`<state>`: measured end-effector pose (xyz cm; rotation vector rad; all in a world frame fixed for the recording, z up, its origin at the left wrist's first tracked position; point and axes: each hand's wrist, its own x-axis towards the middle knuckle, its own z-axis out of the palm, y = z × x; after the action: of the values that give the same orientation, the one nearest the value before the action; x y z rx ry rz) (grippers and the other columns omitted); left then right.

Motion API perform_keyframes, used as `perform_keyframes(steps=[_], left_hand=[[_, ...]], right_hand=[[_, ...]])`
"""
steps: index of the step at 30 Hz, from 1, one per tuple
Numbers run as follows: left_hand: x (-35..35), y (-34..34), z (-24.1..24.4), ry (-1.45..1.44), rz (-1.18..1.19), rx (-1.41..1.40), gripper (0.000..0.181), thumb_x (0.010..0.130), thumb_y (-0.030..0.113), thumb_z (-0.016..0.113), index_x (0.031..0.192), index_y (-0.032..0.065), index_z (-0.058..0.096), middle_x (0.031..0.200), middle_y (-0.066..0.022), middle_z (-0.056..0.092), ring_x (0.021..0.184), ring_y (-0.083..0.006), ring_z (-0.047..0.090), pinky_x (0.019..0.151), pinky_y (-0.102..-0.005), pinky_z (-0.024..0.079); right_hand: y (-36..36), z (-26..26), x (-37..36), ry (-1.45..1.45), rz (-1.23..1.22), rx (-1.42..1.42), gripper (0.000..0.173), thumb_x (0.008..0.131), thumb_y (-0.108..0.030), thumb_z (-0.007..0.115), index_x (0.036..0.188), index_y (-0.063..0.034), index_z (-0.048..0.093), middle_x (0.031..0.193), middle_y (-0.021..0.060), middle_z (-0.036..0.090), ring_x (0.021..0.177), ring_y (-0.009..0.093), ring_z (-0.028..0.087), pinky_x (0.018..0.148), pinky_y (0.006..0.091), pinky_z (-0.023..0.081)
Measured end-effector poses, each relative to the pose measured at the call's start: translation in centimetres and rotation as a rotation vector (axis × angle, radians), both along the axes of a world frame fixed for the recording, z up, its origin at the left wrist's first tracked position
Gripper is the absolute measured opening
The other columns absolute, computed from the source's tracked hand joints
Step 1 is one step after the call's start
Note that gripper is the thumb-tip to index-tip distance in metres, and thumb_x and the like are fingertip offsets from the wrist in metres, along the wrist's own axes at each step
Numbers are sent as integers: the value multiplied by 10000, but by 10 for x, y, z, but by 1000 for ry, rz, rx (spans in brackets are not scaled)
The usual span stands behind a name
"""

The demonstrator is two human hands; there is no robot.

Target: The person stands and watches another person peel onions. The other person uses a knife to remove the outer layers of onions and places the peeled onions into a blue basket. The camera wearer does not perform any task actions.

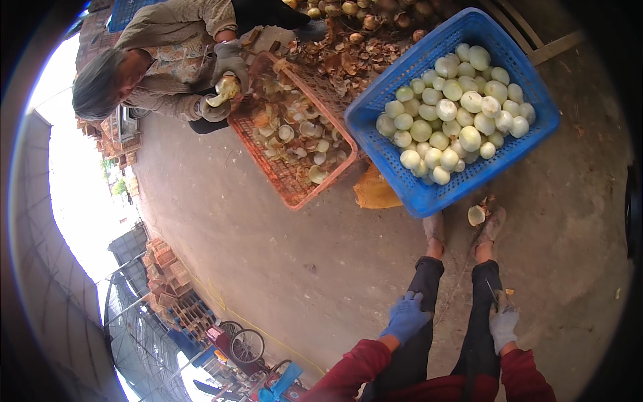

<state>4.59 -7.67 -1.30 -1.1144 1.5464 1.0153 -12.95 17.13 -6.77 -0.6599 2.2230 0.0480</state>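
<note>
My left hand (406, 317), in a blue glove, rests on my left thigh near the knee; it shows no object in it, though its palm side is hidden. My right hand (504, 324), in a pale glove, is at my other leg, around what looks like a small knife (492, 290) with a thin blade; the handle is hidden. Beyond my feet stands a blue plastic crate (540, 118) holding many peeled onions (471, 102). A piece of onion layer (476, 215) lies on the floor between my shoes.
To the left, a co-worker's gloved hands (228, 75) hold a partly peeled onion (227, 89) over an orange crate (301, 201) of peelings. Behind are loose skins (351, 60) and unpeeled onions (350, 7). An orange sack (377, 191) lies beside the blue crate. Stacked crates (168, 274) and a tricycle (246, 345) stand farther off.
</note>
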Motion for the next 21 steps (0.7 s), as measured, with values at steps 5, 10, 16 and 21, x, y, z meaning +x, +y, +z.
perform_keyframes(steps=[5,10,16,21], left_hand=[[-1,1,-1,16,21,-42,690,777,404,701,1358,71,537,1414,-173,488,1297,-377,452,1072,-444,400],[-1,0,-4,41,-27,-54,654,813,385,671,1367,71,522,1393,-163,495,1250,-379,495,1026,-445,437],[-12,0,-1,2,-51,-43,680,809,406,670,1382,77,510,1388,-154,498,1250,-374,489,1027,-431,438],[-16,-5,-2,-13,-40,-34,703,805,425,673,1392,78,500,1375,-151,502,1253,-364,485,1023,-423,440]], right_hand=[[-19,9,-15,-62,42,-21,338,868,-117,616,1204,-114,589,1053,151,676,936,359,649,813,464,511],[-16,3,-20,-47,85,-4,337,866,-125,619,1201,-120,589,1035,158,674,913,370,652,787,465,512],[-23,6,-26,-55,-15,-86,332,834,-77,627,1165,-109,624,1037,168,680,925,381,655,793,463,515],[-13,-12,-25,-23,84,-85,335,841,-123,642,1173,-98,605,1073,172,657,980,383,637,833,451,505]])
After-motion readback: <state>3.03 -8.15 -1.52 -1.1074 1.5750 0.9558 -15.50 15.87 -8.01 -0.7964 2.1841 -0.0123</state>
